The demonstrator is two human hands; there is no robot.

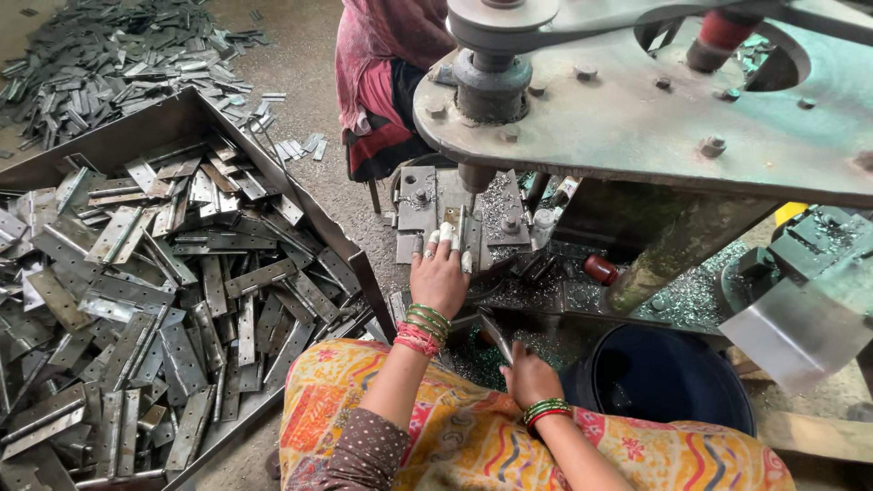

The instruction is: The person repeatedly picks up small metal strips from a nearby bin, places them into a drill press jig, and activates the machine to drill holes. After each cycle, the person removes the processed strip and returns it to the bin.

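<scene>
Under the heavy grey press head (pixel 637 100), left hand (pixel 439 273) stretched forward, taped fingertips (pixel 446 235) pressing a narrow metal hinge piece (pixel 462 238) onto the die block (pixel 459 214), grip clenched on that piece. Closer to the lap, right hand (pixel 529 377) wrapped around a slim metal tool (pixel 496 335), grip closed on it. Green and red bangles (pixel 424 327) on both wrists. Left of the knees, a large metal tray (pixel 359 264) heaped with grey hinges (pixel 182 300); more loose on the floor (pixel 300 64) beyond. To the right, a dark round bucket (pixel 659 373). Behind the press, another person in a pink garment (pixel 377 64), seated.
</scene>
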